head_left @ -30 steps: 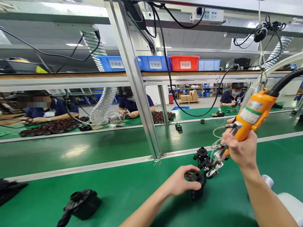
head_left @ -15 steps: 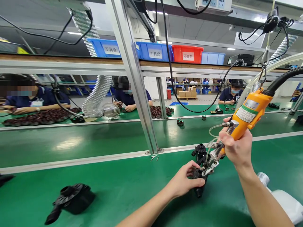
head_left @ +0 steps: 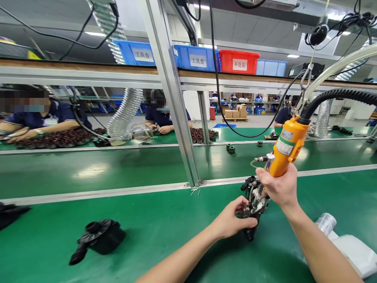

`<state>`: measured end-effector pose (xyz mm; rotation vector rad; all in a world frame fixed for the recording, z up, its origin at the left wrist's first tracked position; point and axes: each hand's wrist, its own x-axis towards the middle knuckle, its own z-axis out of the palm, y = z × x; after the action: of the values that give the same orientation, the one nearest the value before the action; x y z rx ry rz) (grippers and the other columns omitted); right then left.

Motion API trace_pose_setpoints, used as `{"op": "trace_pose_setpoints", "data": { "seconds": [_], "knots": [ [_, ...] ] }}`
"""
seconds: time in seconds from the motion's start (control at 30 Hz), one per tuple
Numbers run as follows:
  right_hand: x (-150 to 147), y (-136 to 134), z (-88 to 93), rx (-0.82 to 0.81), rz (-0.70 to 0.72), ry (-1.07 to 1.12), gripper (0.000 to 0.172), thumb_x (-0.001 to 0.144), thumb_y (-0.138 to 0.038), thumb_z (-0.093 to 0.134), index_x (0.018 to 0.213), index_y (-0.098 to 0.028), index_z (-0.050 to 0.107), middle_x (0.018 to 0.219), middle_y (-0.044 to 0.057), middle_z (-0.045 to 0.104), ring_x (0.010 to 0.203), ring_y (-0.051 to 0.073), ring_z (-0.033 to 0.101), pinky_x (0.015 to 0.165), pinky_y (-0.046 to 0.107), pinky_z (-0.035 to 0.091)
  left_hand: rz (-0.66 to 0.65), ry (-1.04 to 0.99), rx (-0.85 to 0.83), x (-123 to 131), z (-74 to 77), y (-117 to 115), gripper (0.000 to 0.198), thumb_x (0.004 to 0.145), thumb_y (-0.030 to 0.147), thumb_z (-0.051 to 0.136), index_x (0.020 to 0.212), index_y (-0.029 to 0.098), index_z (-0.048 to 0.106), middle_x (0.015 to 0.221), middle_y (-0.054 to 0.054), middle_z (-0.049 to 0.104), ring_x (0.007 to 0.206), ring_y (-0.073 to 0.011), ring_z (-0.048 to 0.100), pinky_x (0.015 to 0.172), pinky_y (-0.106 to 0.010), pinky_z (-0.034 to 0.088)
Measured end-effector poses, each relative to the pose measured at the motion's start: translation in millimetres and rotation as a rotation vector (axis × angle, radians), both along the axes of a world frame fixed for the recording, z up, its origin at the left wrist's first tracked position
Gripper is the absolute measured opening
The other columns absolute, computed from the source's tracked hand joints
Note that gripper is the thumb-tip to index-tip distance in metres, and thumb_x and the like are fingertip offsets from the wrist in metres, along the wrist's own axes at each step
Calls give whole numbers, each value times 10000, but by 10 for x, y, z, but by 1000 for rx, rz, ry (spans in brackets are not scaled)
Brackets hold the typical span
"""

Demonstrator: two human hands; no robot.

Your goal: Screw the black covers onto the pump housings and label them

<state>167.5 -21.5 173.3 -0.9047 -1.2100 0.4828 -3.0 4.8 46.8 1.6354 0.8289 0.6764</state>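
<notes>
My right hand (head_left: 281, 184) is wrapped round an orange power screwdriver (head_left: 287, 145), which hangs from a metal hook and has a black corrugated hose at its top. The tool's metal head (head_left: 259, 194) points down at a black plastic part (head_left: 250, 228) on the green bench. My left hand (head_left: 232, 220) grips that part between thumb and fingers, on its left side. Another dark part (head_left: 249, 184) stands just behind it. The tip of the tool is partly hidden by its metal fittings.
A black housing with a spout (head_left: 103, 236) lies at the left. At the right are a clear cup (head_left: 326, 223) and a white object (head_left: 355, 253). Small screws (head_left: 194, 192) lie by the metal post (head_left: 173, 98). People work across the green conveyor (head_left: 88, 169).
The orange tool has swung left and stands more upright, with my right hand moved left along with it. My left hand keeps its hold on the black part. The view has shifted slightly.
</notes>
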Motion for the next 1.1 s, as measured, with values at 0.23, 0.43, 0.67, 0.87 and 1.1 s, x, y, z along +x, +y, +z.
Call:
{"op": "trace_pose_setpoints", "data": {
  "seconds": [0.23, 0.43, 0.67, 0.87, 1.1],
  "knots": [
    [-35, 7, 24, -35, -42, -1, 387, 668, -336, 822, 892, -209, 533, 548, -99, 483, 464, 96, 449, 457, 236, 426, 29, 90, 105, 22, 48, -66, 459, 724, 405, 854, 1062, 188, 633, 950, -13, 690, 886, -207, 612, 803, -310, 467],
    [279, -117, 143, 150, -177, 70, 430, 653, -327, 874, 971, -191, 619, 656, -35, 576, 516, 119, 517, 493, 266, 488, 76, 340, 144, -179, 252, -28, 553, 641, 554, 881, 979, 196, 629, 920, -33, 684, 880, -231, 615, 713, -291, 454],
    [370, -83, 102, 117, -158, 81, 418, 692, -412, 872, 951, -191, 630, 666, -24, 593, 510, 127, 533, 440, 254, 475, -33, 131, 66, -118, 134, -49, 544, 715, 447, 843, 1168, 188, 688, 1140, -70, 681, 949, -221, 626, 734, -279, 482],
    [272, -64, 102, 92, -120, 109, 480, 664, -377, 866, 1031, -181, 628, 656, -34, 597, 516, 129, 547, 464, 254, 484, 53, 162, 85, 13, 60, -150, 537, 677, 467, 865, 1106, 188, 701, 1056, -36, 684, 864, -193, 608, 683, -256, 484],
    [281, -94, 108, 98, -115, 78, 499, 668, -404, 871, 1041, -185, 623, 664, -41, 575, 528, 120, 519, 494, 260, 475, 82, 168, 104, 29, 56, -156, 488, 662, 467, 870, 1030, 202, 689, 909, -9, 669, 817, -200, 599, 735, -286, 496]
  ]
}}
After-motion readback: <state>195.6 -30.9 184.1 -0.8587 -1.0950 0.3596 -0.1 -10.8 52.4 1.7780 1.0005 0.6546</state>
